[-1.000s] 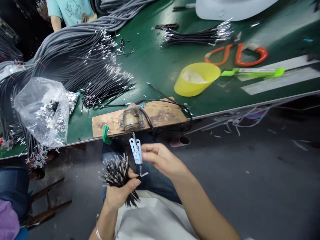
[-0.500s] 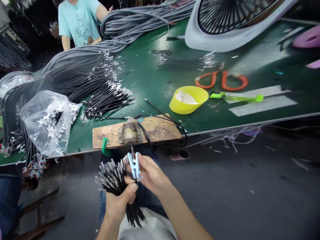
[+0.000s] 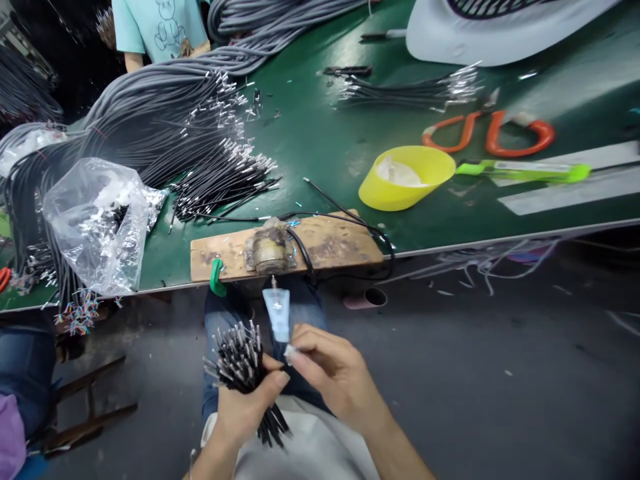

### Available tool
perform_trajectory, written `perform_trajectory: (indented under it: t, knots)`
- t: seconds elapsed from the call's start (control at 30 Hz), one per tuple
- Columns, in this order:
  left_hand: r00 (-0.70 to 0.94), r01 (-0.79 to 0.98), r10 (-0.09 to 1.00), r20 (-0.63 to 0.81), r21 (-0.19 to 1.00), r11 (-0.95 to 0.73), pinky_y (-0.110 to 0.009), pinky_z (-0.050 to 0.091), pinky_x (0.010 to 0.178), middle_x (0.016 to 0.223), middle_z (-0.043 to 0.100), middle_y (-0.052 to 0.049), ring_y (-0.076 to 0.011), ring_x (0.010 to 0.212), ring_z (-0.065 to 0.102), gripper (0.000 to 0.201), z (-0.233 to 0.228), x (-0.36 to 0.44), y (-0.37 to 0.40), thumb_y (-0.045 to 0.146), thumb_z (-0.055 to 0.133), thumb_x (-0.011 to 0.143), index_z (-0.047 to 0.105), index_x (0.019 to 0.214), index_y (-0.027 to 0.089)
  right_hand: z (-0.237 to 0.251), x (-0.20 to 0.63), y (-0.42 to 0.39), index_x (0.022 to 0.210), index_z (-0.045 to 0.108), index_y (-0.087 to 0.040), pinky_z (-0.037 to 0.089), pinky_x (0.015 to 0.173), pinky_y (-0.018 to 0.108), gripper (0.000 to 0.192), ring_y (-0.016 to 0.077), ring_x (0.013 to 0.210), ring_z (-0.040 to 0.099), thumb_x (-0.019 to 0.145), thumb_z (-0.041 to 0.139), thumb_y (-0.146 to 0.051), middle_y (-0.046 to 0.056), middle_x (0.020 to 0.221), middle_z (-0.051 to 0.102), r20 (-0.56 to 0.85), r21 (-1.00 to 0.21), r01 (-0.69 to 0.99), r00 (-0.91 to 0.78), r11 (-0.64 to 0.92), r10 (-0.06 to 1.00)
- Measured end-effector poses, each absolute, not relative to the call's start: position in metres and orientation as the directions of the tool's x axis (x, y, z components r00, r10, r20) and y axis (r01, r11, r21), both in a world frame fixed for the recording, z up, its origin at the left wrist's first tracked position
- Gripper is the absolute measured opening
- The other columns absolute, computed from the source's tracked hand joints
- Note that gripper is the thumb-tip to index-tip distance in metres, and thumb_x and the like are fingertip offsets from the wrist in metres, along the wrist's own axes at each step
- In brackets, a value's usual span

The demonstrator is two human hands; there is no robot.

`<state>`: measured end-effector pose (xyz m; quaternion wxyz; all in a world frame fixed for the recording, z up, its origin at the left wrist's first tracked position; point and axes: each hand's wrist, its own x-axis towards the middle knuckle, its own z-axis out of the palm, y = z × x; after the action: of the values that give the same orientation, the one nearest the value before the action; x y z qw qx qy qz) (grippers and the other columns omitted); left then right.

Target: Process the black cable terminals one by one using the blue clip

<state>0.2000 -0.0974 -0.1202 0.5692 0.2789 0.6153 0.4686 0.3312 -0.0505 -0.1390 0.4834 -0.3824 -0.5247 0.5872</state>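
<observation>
My left hand (image 3: 246, 405) is wrapped round a bundle of short black cables (image 3: 239, 357), their silvery stripped ends pointing up and away. Close beside its thumb, my right hand (image 3: 336, 373) has thumb and fingers pinched at a small whitish-silver cable end (image 3: 289, 353). Just beyond the fingers, a light blue clip (image 3: 277, 313) sits on the shaft of a small motor (image 3: 271, 248); the clip looks smeared by motion. The motor is fixed on a wooden board (image 3: 330, 241) at the table's edge.
A green clamp (image 3: 217, 277) grips the board. Left of it lie a clear plastic bag (image 3: 95, 227) and piled black cables (image 3: 225, 183). To the right are a yellow cup (image 3: 407, 180), orange-handled scissors (image 3: 520, 137) and a green cutter (image 3: 525, 171). A person (image 3: 160, 30) stands across the table.
My right hand has drawn back from the blue clip, down and right, towards the bundle. The clip now looks blurred. The view has shifted, so the table sits higher.
</observation>
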Motion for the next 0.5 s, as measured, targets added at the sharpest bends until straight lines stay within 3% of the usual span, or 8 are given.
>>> perform_trajectory:
  t: [0.1,0.27,0.37,0.43,0.5]
  knots:
    - [-0.144,-0.238,0.856,-0.497,0.857,0.457,-0.024,0.038,0.046,0.048,0.047,0.004,-0.0080,0.042,0.041,0.028,-0.122,0.201,-0.099,0.041,0.072,0.063,0.064,0.074,0.016,-0.133,0.327,-0.050,0.060,0.053,-0.019,0.032,0.051,0.026,0.023,0.0132,0.054,0.042,0.082,0.051,-0.023,-0.001,0.057,0.045,0.150,-0.985,0.059,-0.166,0.161,0.975]
    - [-0.032,-0.301,0.818,-0.574,0.787,0.539,-0.022,0.030,0.034,0.048,0.049,0.001,-0.0043,0.034,0.033,0.040,-0.123,0.202,-0.101,0.051,0.072,0.057,0.058,0.059,0.015,-0.140,0.315,-0.043,0.053,0.048,-0.019,0.030,0.046,0.025,0.028,0.0113,0.047,0.038,0.080,0.054,-0.023,-0.003,0.051,0.042,0.171,-0.973,0.128,-0.144,0.190,0.975]
    - [-0.071,-0.260,0.847,-0.528,0.829,0.495,-0.025,0.044,0.045,0.052,0.056,-0.002,-0.0095,0.042,0.047,0.030,-0.120,0.201,-0.098,0.043,0.075,0.058,0.062,0.060,0.016,-0.136,0.318,-0.041,0.050,0.046,-0.019,0.031,0.047,0.024,0.032,0.0118,0.049,0.040,0.078,0.058,-0.028,-0.003,0.050,0.041,0.217,-0.970,0.085,-0.135,0.230,0.967]
    - [-0.102,-0.223,0.872,-0.479,0.865,0.450,-0.029,0.051,0.064,0.069,0.066,-0.005,-0.0165,0.063,0.060,0.024,-0.119,0.201,-0.097,0.035,0.077,0.057,0.067,0.070,0.017,-0.130,0.322,-0.040,0.058,0.053,-0.019,0.036,0.053,0.026,0.024,0.0144,0.057,0.046,0.079,0.058,-0.030,0.000,0.056,0.049,0.241,-0.966,0.029,-0.258,0.257,0.935]
    - [-0.129,-0.210,0.876,-0.465,0.876,0.434,-0.031,0.050,0.075,0.081,0.069,-0.005,-0.0191,0.077,0.062,0.027,-0.120,0.200,-0.097,0.028,0.079,0.056,0.068,0.078,0.017,-0.126,0.326,-0.039,0.062,0.055,-0.018,0.038,0.058,0.028,0.020,0.0163,0.063,0.048,0.080,0.055,-0.028,0.002,0.061,0.053,0.233,-0.968,0.003,-0.350,0.250,0.908]
